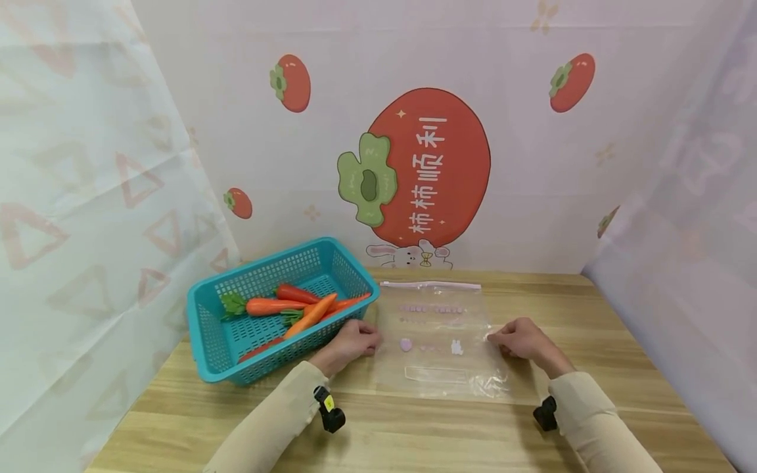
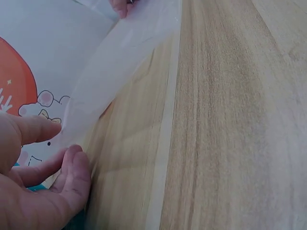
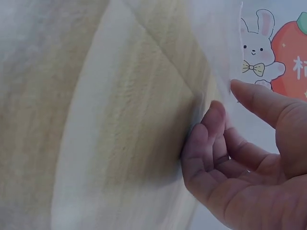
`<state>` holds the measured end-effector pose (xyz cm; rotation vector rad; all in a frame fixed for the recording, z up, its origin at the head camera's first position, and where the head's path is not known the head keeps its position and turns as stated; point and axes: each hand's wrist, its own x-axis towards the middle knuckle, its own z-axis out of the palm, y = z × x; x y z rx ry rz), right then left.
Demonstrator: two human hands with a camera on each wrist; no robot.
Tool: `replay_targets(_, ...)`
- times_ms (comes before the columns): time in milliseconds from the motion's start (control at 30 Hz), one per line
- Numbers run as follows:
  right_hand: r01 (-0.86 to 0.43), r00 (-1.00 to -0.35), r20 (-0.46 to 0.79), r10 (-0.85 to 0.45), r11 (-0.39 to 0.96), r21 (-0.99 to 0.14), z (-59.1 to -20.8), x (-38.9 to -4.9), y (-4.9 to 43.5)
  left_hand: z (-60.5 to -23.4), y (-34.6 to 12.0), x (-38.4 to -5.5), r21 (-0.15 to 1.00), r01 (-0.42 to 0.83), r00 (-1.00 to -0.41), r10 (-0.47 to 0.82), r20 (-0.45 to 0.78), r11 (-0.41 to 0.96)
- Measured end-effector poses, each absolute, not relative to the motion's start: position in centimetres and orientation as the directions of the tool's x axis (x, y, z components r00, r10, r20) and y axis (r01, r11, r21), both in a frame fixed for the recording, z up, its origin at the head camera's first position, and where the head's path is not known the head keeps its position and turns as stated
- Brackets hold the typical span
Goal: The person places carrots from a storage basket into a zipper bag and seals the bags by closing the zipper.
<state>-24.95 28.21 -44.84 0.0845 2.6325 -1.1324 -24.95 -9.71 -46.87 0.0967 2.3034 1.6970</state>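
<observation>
A clear zip bag [image 1: 434,328] with small pink and white prints is spread flat-wise between the two hands, its pale slider strip at the far side. My left hand [image 1: 351,343] holds its left edge between thumb and fingers, close beside the basket. At the opposite edge, my right hand [image 1: 523,340] pinches the film with its thumb and curled fingers. The left wrist view shows the bag's film [image 2: 129,52] slanting above the wood. In the right wrist view, the film [image 3: 158,120] runs to the right fingertips [image 3: 217,109].
To the left stands a turquoise basket [image 1: 204,328] with several carrots [image 1: 275,307] and red, chili-like vegetables [image 1: 296,293] in it. The wooden table [image 1: 437,433] meets a printed cloth backdrop [image 1: 520,197] at the back and sides.
</observation>
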Motion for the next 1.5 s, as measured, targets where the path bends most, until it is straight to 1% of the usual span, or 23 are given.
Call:
replay_targets(233, 0.135, -0.965, -0.247, -0.087, 0.644, -0.753, -45.1, -24.6, 28.4, -47.2, -9.2, -25.4, 0.955, -0.102, -0.974, 0.167, -0.153, 0.279)
replay_targets(433, 0.136, -0.962, -0.252, -0.109, 0.608, -0.782, -45.2, -24.1, 28.7, -47.4, -8.9, -25.6, 0.963, -0.123, -0.982, 0.114, -0.153, 0.24)
replay_targets(700, 0.169, -0.96, -0.265, -0.087, 0.574, -0.801, -44.7, -23.2, 28.9, -47.2, -9.0, -25.2, 0.972, -0.13, -0.984, 0.098, -0.151, 0.196)
replay_targets(1000, 0.111, -0.977, -0.199, -0.078, 0.613, -0.782, -44.1, -22.3, 29.3, -46.7, -9.1, -24.1, 0.978, -0.084, -0.987, 0.116, -0.107, 0.191)
replay_targets(1167, 0.096, -0.981, -0.178, -0.079, 0.598, -0.795, -43.7, -21.8, 29.6, -46.4, -9.0, -23.5, 0.98, -0.053, -0.989, 0.123, -0.077, 0.19)
replay_targets(1500, -0.045, -0.991, -0.042, -0.123, 0.629, -0.776, -42.8, -21.1, 30.4, -46.1, -8.6, -23.0, 0.989, 0.005, -0.99, 0.138, -0.016, 0.151)
